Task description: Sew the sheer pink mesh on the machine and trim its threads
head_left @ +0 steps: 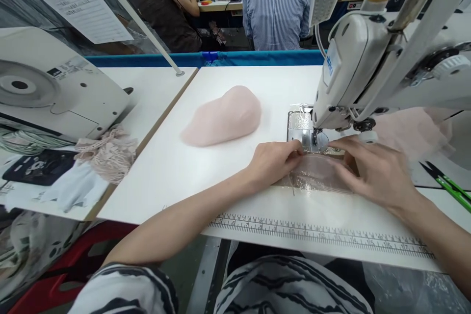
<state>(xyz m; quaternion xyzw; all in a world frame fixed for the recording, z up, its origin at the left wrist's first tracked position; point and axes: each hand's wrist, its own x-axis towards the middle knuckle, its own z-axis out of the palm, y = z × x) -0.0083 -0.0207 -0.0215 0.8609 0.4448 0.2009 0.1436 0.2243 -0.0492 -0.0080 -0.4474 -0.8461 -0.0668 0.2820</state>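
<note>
A thin, sheer pink fabric piece [316, 174] lies in front of the presser foot [315, 140] of a white sewing machine [353, 68]. My left hand [274, 162] pinches its left edge, fingers closed, just left of the needle plate [299, 125]. On the other side, my right hand [371, 169] has thumb and fingers closed around the fabric's right edge, close to the foot. Part of the fabric is hidden beneath my right fingers. To the left on the white table rests a pink cup-shaped fabric piece [228, 117], apart from both hands.
Green-handled scissors [451, 186] lie at the right, near more pink fabric [412, 132]. A printed ruler [324, 235] runs along the table's front edge. Another machine [55, 88] and a bundle of beige strips [110, 154] are at left. Two people [277, 5] sit beyond a blue edge.
</note>
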